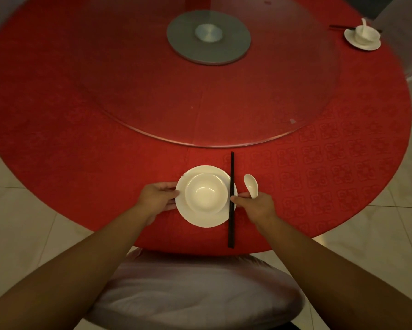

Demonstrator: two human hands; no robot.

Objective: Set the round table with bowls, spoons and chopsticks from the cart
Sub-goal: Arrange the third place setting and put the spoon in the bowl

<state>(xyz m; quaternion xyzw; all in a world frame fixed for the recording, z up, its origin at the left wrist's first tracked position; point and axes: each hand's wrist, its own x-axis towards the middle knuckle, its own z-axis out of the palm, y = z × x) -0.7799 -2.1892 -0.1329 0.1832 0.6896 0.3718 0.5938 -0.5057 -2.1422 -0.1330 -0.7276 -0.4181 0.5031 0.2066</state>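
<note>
A white bowl point(205, 193) sits on a white plate point(201, 219) near the front edge of the round red table point(81, 144). My left hand point(158, 198) grips the plate's left rim. Black chopsticks point(231, 198) lie lengthwise over the plate's right edge, their near end reaching the table's front edge. My right hand point(256, 206) holds the handle of a white spoon point(251, 184), which points away from me just right of the chopsticks, and its thumb touches the chopsticks.
A glass turntable point(271, 91) on a grey hub point(208, 36) covers the table's middle. A second setting, a bowl with spoon point(364, 32) on a plate, stands at the far right. A white-covered chair point(200, 294) is right below me.
</note>
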